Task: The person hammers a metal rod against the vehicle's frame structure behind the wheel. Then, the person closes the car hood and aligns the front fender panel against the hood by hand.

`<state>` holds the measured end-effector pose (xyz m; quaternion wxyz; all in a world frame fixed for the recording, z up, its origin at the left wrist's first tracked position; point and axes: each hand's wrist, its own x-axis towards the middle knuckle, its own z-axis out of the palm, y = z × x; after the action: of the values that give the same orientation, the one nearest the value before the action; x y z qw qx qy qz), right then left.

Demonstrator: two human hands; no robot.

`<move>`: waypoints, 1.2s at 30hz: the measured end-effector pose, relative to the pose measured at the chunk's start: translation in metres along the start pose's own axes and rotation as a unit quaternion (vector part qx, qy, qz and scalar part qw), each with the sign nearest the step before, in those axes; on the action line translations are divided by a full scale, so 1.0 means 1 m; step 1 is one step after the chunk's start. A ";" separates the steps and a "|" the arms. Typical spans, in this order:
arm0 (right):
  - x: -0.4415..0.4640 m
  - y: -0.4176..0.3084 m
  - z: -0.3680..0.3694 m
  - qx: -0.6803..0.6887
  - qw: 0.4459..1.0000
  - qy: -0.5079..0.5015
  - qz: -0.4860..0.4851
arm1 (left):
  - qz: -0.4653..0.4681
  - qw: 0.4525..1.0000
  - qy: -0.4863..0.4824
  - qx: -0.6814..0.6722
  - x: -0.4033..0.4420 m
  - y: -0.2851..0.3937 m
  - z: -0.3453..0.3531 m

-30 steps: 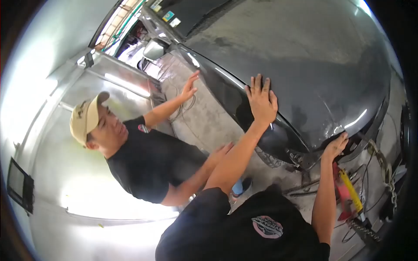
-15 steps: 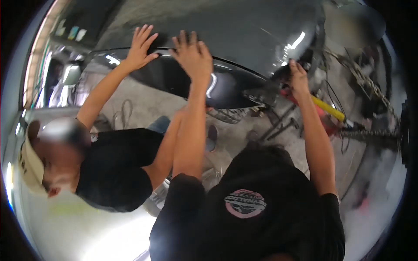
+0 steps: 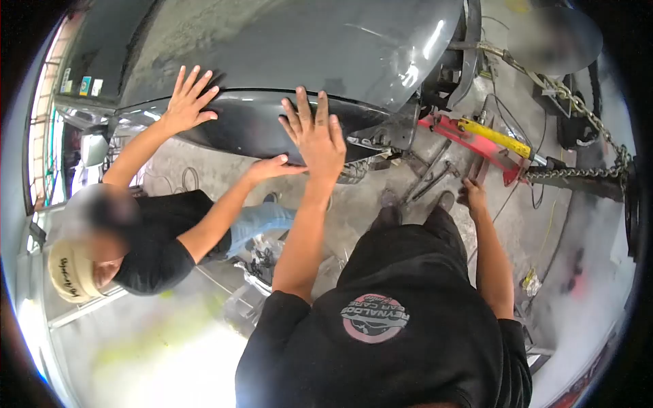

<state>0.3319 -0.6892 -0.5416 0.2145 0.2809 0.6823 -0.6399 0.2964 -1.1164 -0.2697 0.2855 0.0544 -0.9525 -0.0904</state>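
Note:
My left hand (image 3: 317, 139) lies flat with fingers spread on the dark fender (image 3: 252, 132) of a car, its fingertips at the seam below the hood (image 3: 306, 54). My right hand (image 3: 474, 195) is low on the right, fingers curled at the end of a reddish-brown bar (image 3: 480, 168). Just above it is a red and yellow hydraulic ram (image 3: 495, 138), joined to a chain (image 3: 575, 173). A co-worker's hand (image 3: 187, 105) rests on the seam farther left. That person's other hand (image 3: 272, 167) touches the fender's lower edge.
A co-worker in a black shirt (image 3: 153, 255) and cap leans in at the left. A second chain (image 3: 585, 112) runs from the car's front to a post at the right. Metal stand legs (image 3: 432, 177) are on the concrete floor. A side mirror (image 3: 94, 148) sticks out at the far left.
My right hand has left the car's front corner and moved down to the bar by the ram. My left hand stays on the fender. The view has shifted, showing more floor.

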 end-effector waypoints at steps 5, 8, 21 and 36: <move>-0.001 0.048 -0.081 -0.064 0.994 0.021 0.087 | -0.012 0.994 0.090 -0.064 0.032 -0.010 -0.022; 0.007 0.051 -0.120 -0.072 0.992 -0.001 0.104 | -0.018 0.995 0.101 -0.003 0.073 -0.018 -0.022; 0.077 0.020 -0.124 -0.173 0.982 -0.071 -0.020 | 0.039 0.993 0.093 0.068 0.104 -0.035 -0.001; -0.020 0.130 -0.096 -0.160 0.985 -0.031 0.051 | 0.121 0.980 0.151 0.038 0.114 -0.075 -0.004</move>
<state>0.4385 -0.5931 -0.6176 0.3101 0.2570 0.7538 -0.5192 0.2077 -1.2077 -0.2205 0.4324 -0.0373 -0.9009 -0.0095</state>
